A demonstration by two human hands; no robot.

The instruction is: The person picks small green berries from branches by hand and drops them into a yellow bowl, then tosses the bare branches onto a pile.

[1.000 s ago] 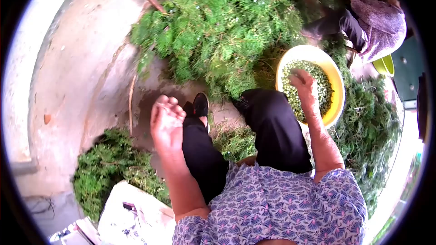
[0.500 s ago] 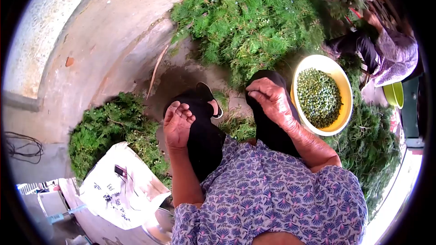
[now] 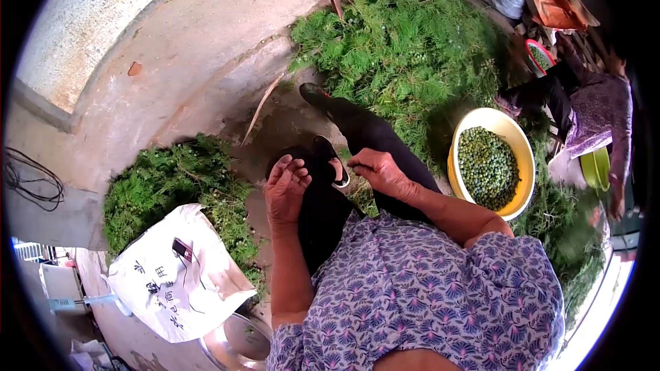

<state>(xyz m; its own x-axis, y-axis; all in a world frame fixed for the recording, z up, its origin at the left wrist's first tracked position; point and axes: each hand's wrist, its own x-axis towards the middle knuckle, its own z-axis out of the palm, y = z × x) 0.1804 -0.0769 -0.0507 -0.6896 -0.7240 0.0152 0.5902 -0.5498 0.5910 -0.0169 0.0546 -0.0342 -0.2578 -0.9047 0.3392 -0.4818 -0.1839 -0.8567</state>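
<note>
My left hand [image 3: 285,191] is raised above my left thigh, palm turned up. Its fingers are loosely curled and I see nothing in them. Over my other leg, my right hand [image 3: 385,173] is closed, thumb and fingers pressed together; anything between them is too small to make out. To the right of that hand stands a yellow basin [image 3: 528,165] holding many small round green berries [image 3: 488,165]. A large heap of leafy green branches [image 3: 412,55] lies in front of my feet.
A smaller heap of branches [image 3: 161,185] is at left, beside a white sack [image 3: 148,254] with a small dark device [image 3: 183,249] on it. A metal bowl [image 3: 237,340] sits below. At right is another person [image 3: 598,113], near a green basin [image 3: 595,168] and a red-rimmed bowl [image 3: 540,56].
My right hand has moved left and down, nearer my left hand. My right leg now stretches forward toward the branches. The view has shifted, and the other person's arm now reaches down.
</note>
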